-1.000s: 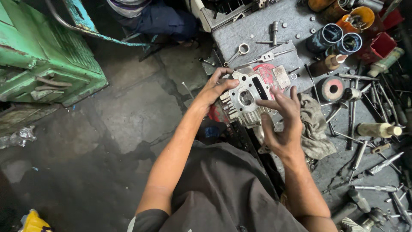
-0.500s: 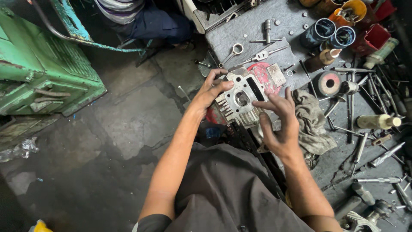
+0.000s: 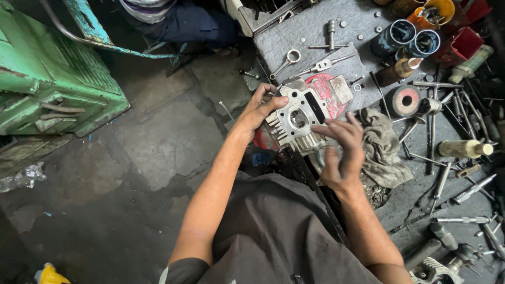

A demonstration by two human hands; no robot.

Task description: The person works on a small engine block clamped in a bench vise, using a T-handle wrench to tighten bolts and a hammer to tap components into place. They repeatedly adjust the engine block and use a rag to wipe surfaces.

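A grey finned engine cylinder head (image 3: 295,120) with a round port in its face is held up in front of me. My left hand (image 3: 258,109) grips its left edge, thumb on the face. My right hand (image 3: 342,152) hovers at its right lower side with fingers spread, fingertips close to the fins; I cannot tell if they touch. A red round part (image 3: 327,89) and a small pale block (image 3: 342,88) lie just behind the head on the grey mat (image 3: 310,31).
A dirty rag (image 3: 383,147) lies right of my right hand. Wrenches (image 3: 286,60), sockets, cans (image 3: 393,37), a grinding wheel (image 3: 406,100) and several loose tools cover the floor at right. A green machine (image 3: 47,84) stands at left. Another person's legs (image 3: 184,21) are at the top.
My right hand has lifted off the cylinder head's right side and opened its fingers. The left hand keeps its grip. The view has shifted slightly.
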